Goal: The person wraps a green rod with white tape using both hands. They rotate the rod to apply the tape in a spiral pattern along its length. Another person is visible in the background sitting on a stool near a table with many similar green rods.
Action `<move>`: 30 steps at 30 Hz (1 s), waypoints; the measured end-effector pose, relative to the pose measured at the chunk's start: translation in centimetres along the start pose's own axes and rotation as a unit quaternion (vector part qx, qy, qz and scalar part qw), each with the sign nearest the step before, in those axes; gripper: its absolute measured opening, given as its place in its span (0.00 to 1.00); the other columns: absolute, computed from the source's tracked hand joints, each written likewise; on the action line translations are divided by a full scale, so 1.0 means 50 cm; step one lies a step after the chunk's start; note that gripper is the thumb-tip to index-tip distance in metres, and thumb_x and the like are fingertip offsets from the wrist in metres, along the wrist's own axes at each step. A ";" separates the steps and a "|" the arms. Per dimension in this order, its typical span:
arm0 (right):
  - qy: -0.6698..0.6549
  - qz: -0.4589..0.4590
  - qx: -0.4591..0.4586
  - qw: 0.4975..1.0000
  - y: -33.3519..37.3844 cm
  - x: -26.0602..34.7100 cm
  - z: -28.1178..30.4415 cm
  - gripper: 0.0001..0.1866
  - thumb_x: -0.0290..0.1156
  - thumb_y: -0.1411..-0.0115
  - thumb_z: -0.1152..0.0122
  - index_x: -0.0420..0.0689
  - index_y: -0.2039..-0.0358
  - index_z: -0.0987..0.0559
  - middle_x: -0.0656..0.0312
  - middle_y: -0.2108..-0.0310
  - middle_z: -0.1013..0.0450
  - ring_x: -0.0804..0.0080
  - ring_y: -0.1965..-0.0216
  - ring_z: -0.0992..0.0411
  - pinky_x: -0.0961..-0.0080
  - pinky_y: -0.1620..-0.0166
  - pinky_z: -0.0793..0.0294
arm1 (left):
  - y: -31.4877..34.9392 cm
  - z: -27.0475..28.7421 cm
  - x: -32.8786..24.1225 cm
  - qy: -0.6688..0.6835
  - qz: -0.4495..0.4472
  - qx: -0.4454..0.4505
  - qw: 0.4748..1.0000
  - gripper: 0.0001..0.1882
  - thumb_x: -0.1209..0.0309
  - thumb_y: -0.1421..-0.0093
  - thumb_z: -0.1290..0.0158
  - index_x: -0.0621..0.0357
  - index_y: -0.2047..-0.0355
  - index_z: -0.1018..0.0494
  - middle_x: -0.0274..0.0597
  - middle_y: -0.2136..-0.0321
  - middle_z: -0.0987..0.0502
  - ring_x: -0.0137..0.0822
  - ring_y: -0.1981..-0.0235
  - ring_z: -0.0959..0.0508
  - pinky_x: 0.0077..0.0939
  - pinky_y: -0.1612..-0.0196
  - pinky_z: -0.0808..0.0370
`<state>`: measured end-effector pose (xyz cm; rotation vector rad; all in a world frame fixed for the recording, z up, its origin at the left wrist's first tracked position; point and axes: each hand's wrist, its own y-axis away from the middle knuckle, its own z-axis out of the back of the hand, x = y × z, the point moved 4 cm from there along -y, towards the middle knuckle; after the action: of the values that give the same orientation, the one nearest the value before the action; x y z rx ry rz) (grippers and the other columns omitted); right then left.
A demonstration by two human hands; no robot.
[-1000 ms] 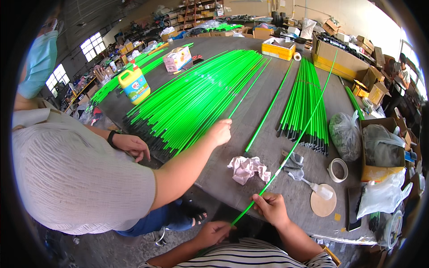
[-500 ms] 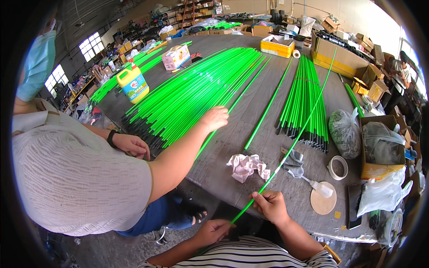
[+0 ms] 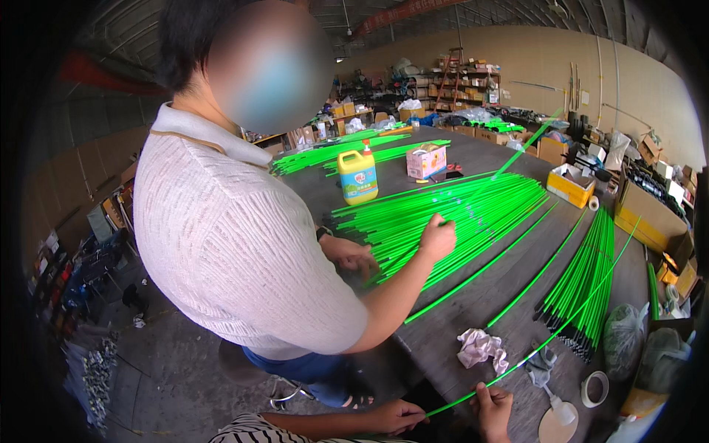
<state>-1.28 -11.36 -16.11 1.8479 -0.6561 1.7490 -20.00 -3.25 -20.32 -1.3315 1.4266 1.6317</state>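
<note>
Between my two hands runs a thin green rod (image 3: 550,339), slanting up and right across the table with a small white patch on it. My left hand (image 3: 399,417) is closed on its near end at the table's front edge. Further along, my right hand (image 3: 493,410) pinches the same rod between thumb and fingers. Crumpled pinkish paper (image 3: 481,348) lies just beyond my right hand. To its right are a grey cloth (image 3: 542,363), a small clear squeeze bottle (image 3: 563,410) on a round tan disc (image 3: 555,428), and a roll of tape (image 3: 594,389).
A co-worker in a light knit shirt (image 3: 236,244) stands at left, one hand (image 3: 439,238) over a wide spread of green rods (image 3: 458,221). Another bundle (image 3: 583,284) lies right. Beyond are a yellow jug (image 3: 357,177), a pink box (image 3: 426,161) and a yellow bin (image 3: 570,184).
The view has swung left and up, so the co-worker shows more fully. A blurred green rod now sticks up above the large spread. My hands still hold their rod.
</note>
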 end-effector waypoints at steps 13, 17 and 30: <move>0.001 0.031 0.012 0.999 0.007 -0.010 0.012 0.16 0.35 0.43 0.45 0.37 0.82 0.24 0.67 0.91 0.35 0.84 0.91 0.41 0.86 0.87 0.46 | -0.027 -0.034 -0.046 0.001 -0.011 -0.008 1.000 0.17 0.60 0.37 0.60 0.60 0.63 0.29 0.30 0.84 0.35 0.19 0.92 0.38 0.13 0.89 0.42; 0.030 0.009 0.018 0.999 -0.006 -0.011 0.004 0.16 0.35 0.43 0.44 0.36 0.81 0.24 0.67 0.90 0.33 0.85 0.89 0.38 0.85 0.85 0.42 | -0.032 -0.025 -0.050 -0.027 -0.029 -0.037 0.999 0.15 0.64 0.37 0.59 0.61 0.62 0.29 0.27 0.86 0.37 0.18 0.89 0.38 0.12 0.87 0.43; -0.010 -0.009 0.024 1.000 -0.016 -0.022 0.000 0.17 0.37 0.43 0.44 0.38 0.83 0.24 0.68 0.90 0.34 0.86 0.89 0.41 0.86 0.85 0.44 | -0.005 -0.018 -0.062 0.030 0.013 -0.031 0.999 0.13 0.66 0.37 0.58 0.63 0.62 0.28 0.30 0.85 0.35 0.18 0.90 0.39 0.12 0.87 0.44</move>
<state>-0.84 -10.76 -17.22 1.9001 -0.6097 1.7510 -18.49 -3.51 -17.47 -1.4121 1.4443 1.6793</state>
